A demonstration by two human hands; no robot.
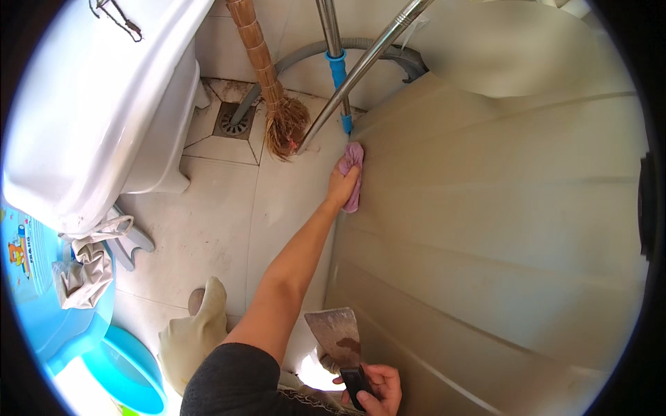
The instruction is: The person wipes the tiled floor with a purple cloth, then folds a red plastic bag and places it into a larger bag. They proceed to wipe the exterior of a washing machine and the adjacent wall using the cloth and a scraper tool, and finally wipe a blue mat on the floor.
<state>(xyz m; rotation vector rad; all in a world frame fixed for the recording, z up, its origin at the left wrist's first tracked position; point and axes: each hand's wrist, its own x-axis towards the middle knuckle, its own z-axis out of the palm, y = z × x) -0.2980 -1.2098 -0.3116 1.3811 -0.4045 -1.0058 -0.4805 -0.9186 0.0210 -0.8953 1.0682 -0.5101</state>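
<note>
My left hand (343, 186) reaches forward, its fingers closed around a folded pink cloth (355, 179). That cloth touches the lower edge of a large beige ribbed panel (468, 218), close to the floor. Low in the view, my right hand (382, 387) grips the black handle of a putty knife (335, 333). Its wide metal blade is stained brown and points up and away from me, near the panel.
A straw broom (260, 57) and metal poles with blue fittings (337, 67) stand ahead. A grey hose (307, 51) runs into a floor drain (234, 120). At left are a white basin (114, 104), blue plastic tubs (127, 366) and a crumpled cloth (86, 278).
</note>
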